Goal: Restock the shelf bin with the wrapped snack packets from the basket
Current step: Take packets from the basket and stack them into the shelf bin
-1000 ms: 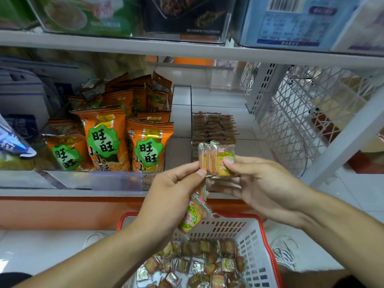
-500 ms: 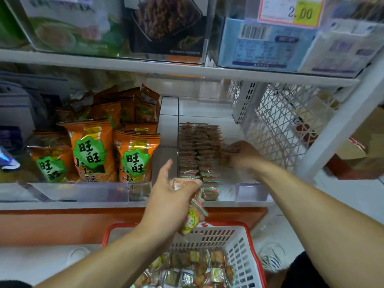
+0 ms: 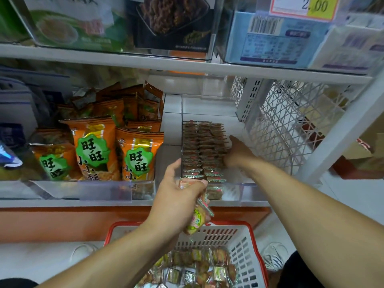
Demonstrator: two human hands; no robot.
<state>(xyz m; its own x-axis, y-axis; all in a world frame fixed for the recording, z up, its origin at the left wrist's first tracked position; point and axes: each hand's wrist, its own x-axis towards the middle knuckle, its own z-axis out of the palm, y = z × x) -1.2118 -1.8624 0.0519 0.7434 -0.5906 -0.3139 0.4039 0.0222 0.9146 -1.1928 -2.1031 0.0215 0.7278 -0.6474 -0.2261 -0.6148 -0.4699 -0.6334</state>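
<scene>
Snack packets (image 3: 204, 150) standing on edge in tight rows inside the clear shelf bin (image 3: 245, 191), filling its left and middle part. More packets (image 3: 195, 269) lying loose in the red and white basket (image 3: 247, 246) below the shelf. Right hand (image 3: 236, 151) reaching deep into the bin, set against the right flank of the rows, thumb pointing toward the back; fingers hidden behind the packets, so impossible to tell whether curled round anything or lying flat. Left hand (image 3: 176, 196) hovering in front of the bin's front wall, pinching a small bunch of packets (image 3: 198, 215) that hangs down from thumb and fingers above the basket rim.

Against half a second ago: right hand slightly further back along the rows, still at their right side. Left hand in much the same place, same bunch dangling, index finger still raised. Against a second ago: right hand then out in front of the shelf with a few packets pinched upright, now inside the bin; those packets no longer visible in its fingers.

Orange snack bags (image 3: 116, 150) crowding the neighbouring bin to the left. White lattice divider (image 3: 291, 121) standing just right of the bin. Price tag (image 3: 305, 6) showing on the shelf above.
</scene>
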